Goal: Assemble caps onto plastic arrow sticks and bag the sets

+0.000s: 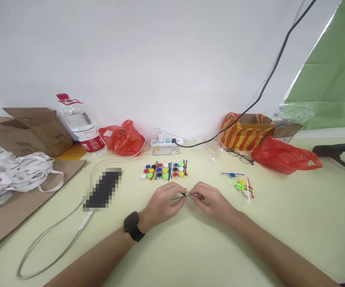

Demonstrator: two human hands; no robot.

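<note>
Close in front of me, my left hand (pixel 165 201) pinches a small black round piece (pixel 184 194) between thumb and fingertips. A thin black plastic arrow (pixel 176 198) runs across it. The arrow's right end is between the thumb and finger of my right hand (pixel 212 202); fingers partly hide both pieces. Beyond my hands lie rows of small coloured discs (pixel 159 175) in blue, red, white, yellow, green and black, with bundles of coloured plastic arrows (pixel 170 171) among them. To the right, a blue arrow with a disc (pixel 232 175) lies near a cluster of yellow, green, white and red arrow-and-disc pieces (pixel 244 187).
Left are a pixelated dark device (pixel 103 189) on a cable, a large bottle (pixel 82 127), a cardboard box (pixel 37 131) and white straps (pixel 31 171). A power strip (pixel 166 140) stands by the wall. Right are eyeglasses (pixel 240 156), a red bag (pixel 286 155) and a striped bag (pixel 244 133).
</note>
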